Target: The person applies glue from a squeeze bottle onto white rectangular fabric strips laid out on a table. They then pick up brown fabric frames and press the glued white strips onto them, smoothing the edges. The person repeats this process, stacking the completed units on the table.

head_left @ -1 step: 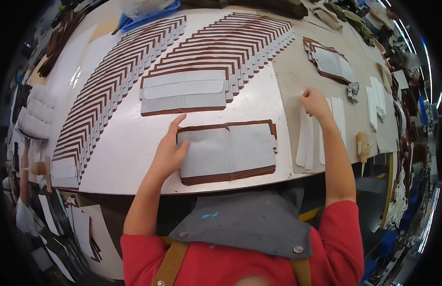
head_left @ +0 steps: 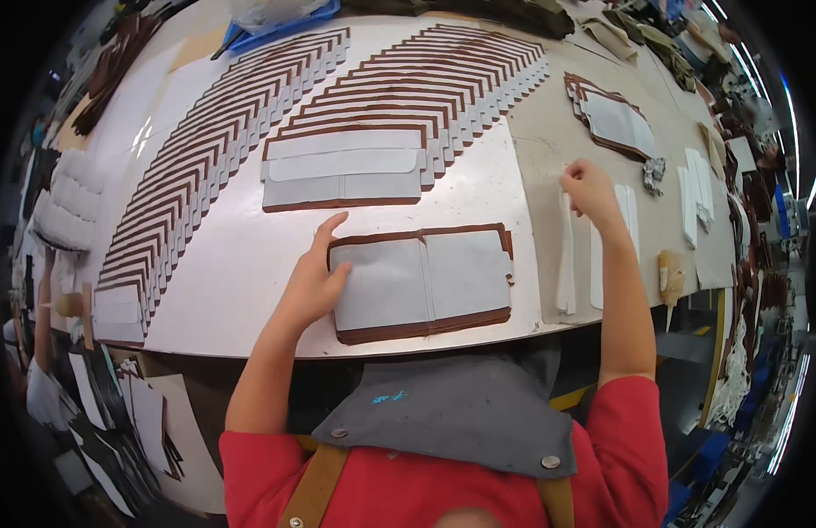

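In front of me lies a stack of brown-edged panels (head_left: pixel 381 290) with a pale grey face and a seam down the middle. My left hand (head_left: pixel 318 275) rests at its left edge, thumb on the grey face, index finger stretched out beyond the upper corner. To the right, my right hand (head_left: pixel 591 192) pinches the far end of a narrow white strip (head_left: pixel 566 264), which hangs edge-on towards me. More white strips (head_left: pixel 596 268) lie beside it under my forearm. My fingertips partly hide the pinched end.
Two long overlapping rows of brown-edged panels (head_left: pixel 342 191) fan across the table. At the right are another panel stack (head_left: pixel 614 121), a crumpled grey lump (head_left: pixel 654 172), more white strips (head_left: pixel 694 194) and a yellowish glue bottle (head_left: pixel 672 273). A blue tray (head_left: pixel 285 26) stands far back; someone's arm (head_left: pixel 43 317) shows at the left.
My right hand has moved slightly right with the pinched strip, which now looks narrower and turned on edge. My left hand stays at the panel stack.
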